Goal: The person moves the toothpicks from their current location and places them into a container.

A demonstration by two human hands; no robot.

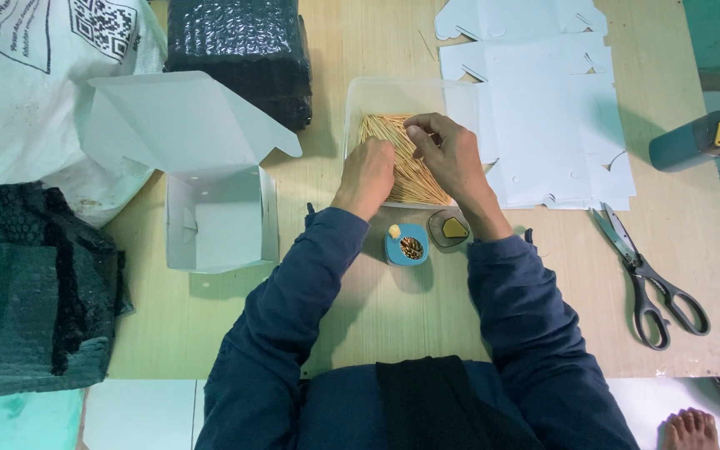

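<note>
A clear plastic tray [360, 96] at the middle of the table holds a heap of thin wooden toothpicks [422, 179]. My left hand [366, 177] rests curled on the left part of the heap. My right hand [450, 150] reaches over the heap from the right, its fingertips pinched on some toothpicks near the top. Just in front of the tray stands a small blue round holder [407, 244], open, with toothpicks inside. Its grey lid with a yellow tab [449, 228] lies beside it to the right.
An open white carton [210, 200] stands at the left. Flat white carton blanks [543, 108] lie to the right of the tray, scissors [652, 279] right of those. A closed blue holder [697, 140] lies far right. Black bubble wrap [239, 50] and bags fill the left.
</note>
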